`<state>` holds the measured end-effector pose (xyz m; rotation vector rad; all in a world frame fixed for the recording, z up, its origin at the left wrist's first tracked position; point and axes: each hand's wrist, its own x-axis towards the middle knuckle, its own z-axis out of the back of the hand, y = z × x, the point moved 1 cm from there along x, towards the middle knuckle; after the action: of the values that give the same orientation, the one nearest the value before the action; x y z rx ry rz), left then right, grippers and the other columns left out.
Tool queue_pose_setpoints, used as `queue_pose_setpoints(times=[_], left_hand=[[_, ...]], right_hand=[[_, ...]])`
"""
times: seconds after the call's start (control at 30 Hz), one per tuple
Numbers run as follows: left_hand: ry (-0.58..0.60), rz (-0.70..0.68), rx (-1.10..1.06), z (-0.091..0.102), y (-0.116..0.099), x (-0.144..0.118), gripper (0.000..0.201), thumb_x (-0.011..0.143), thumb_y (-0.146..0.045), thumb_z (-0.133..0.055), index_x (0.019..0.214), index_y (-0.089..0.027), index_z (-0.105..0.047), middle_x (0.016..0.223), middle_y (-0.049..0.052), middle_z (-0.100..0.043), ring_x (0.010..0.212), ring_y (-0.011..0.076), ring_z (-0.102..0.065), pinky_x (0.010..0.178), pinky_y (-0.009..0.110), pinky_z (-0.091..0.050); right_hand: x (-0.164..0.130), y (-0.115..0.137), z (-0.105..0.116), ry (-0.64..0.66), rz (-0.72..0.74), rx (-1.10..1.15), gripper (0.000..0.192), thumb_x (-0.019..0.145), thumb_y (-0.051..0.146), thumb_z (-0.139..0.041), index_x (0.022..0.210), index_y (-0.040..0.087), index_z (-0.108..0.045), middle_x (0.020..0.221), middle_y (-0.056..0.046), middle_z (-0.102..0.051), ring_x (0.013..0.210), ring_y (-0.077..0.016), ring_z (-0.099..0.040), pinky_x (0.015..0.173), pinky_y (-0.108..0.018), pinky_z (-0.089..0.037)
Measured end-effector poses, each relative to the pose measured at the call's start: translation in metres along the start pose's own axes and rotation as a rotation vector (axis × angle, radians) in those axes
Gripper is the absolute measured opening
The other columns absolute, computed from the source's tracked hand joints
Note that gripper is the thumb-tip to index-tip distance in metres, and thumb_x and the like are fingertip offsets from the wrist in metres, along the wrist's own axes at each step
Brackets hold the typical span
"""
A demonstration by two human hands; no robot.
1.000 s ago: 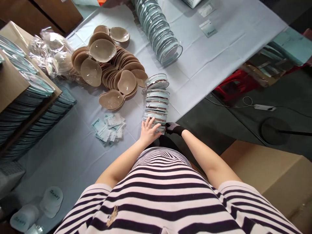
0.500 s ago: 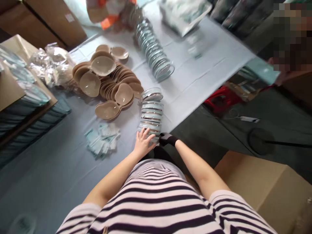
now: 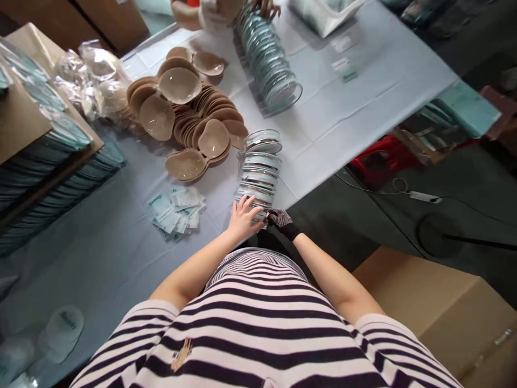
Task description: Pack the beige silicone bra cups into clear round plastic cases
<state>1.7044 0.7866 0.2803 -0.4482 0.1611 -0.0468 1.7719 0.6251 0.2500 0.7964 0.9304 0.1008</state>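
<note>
Where the hands are: while the left hand (image 3: 243,220) lies open, fingers spread, on the near end of the case row, the right hand (image 3: 283,221), in a dotted dark glove, curls against that end's side; whether it grips cannot be told.
Row of clear cases (image 3: 262,168): on the tabletop (image 3: 323,126), running inward from its near edge.
Beige cups (image 3: 183,121): nested left of the row.
Small packets (image 3: 177,213): overlapping in a pile, left of the left hand.
Second case row (image 3: 272,64): toward the far edge, a co-worker's hand (image 3: 266,7) at its far end.
</note>
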Motion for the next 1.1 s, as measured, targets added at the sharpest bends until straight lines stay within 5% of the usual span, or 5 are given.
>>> queue_pose_setpoints(times=[0.13, 0.23, 0.43, 0.8, 1.1], left_hand=[[0.029, -0.012, -0.066, -0.001, 0.006, 0.003, 0.06, 0.072, -0.029, -0.078, 0.129, -0.029, -0.059, 0.154, 0.01, -0.042, 0.149, 0.0353, -0.025, 0.12, 0.064, -0.015], [-0.07, 0.024, -0.155, -0.005, 0.011, -0.002, 0.083, 0.069, -0.032, -0.081, 0.143, -0.022, -0.044, 0.153, 0.015, -0.041, 0.149, 0.033, -0.027, 0.122, 0.059, -0.014], [-0.22, 0.426, -0.388, -0.025, 0.022, -0.017, 0.11, 0.068, -0.045, -0.08, 0.154, -0.018, -0.017, 0.159, 0.021, -0.025, 0.151, 0.0345, -0.02, 0.121, 0.054, -0.022], [-0.158, 0.497, -0.575, -0.036, 0.033, -0.013, 0.085, 0.079, -0.05, -0.066, 0.15, -0.027, -0.028, 0.16, 0.016, -0.025, 0.152, 0.0345, -0.017, 0.12, 0.056, -0.022], [-0.274, 0.561, -0.518, -0.028, 0.025, 0.002, 0.063, 0.085, -0.036, -0.061, 0.143, -0.023, -0.04, 0.153, 0.015, -0.035, 0.147, 0.0309, -0.029, 0.118, 0.052, -0.028]], right_hand=[[-0.01, 0.045, -0.009, -0.035, 0.184, -0.339, 0.028, 0.093, 0.026, -0.047, 0.106, 0.02, -0.071, 0.111, -0.008, -0.073, 0.1, -0.0209, -0.066, 0.089, -0.029, -0.049], [-0.012, 0.069, 0.004, -0.079, 0.195, -0.552, 0.032, 0.096, 0.033, -0.046, 0.112, 0.019, -0.07, 0.112, -0.011, -0.072, 0.099, -0.024, -0.066, 0.087, -0.032, -0.048], [-0.009, 0.062, 0.047, -0.102, 0.344, -0.631, 0.024, 0.092, 0.033, -0.058, 0.112, 0.022, -0.068, 0.114, -0.006, -0.072, 0.102, -0.0212, -0.066, 0.087, -0.029, -0.047], [-0.001, 0.082, 0.014, 0.135, 0.462, -1.108, 0.028, 0.097, 0.032, -0.048, 0.106, 0.017, -0.071, 0.104, -0.017, -0.072, 0.093, -0.027, -0.067, 0.081, -0.034, -0.048], [-0.003, 0.088, 0.004, 0.159, 0.574, -1.134, 0.04, 0.1, 0.028, -0.039, 0.124, 0.009, -0.065, 0.11, -0.025, -0.069, 0.097, -0.0324, -0.066, 0.086, -0.044, -0.046]])
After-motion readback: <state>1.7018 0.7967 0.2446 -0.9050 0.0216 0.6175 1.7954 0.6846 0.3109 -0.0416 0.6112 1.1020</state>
